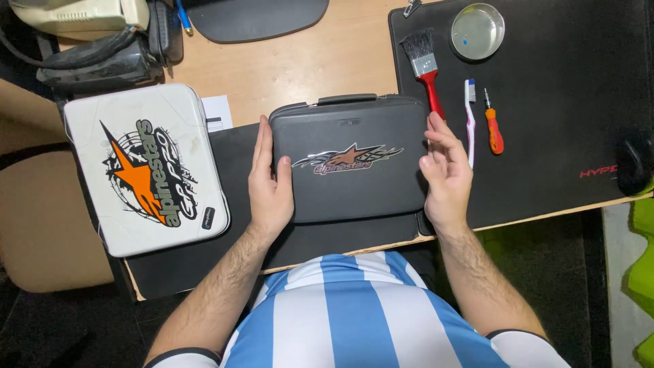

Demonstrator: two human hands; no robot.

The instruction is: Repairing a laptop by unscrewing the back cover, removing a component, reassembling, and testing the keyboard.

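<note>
A dark grey closed case (pixel 347 180) with a handle on its far edge lies flat on the desk in front of me. My left hand (pixel 268 184) rests flat against its left edge, thumb on the lid. My right hand (pixel 444 170) hovers at its right edge, fingers spread and slightly curled, holding nothing. A star-shaped emblem sits on the lid's middle.
A white case (pixel 146 170) with an orange star lies at the left. On the black mat (pixel 565 116) at the right lie a red-handled brush (pixel 426 68), a pink toothbrush (pixel 470 123), an orange screwdriver (pixel 493 126) and a round metal dish (pixel 477 31).
</note>
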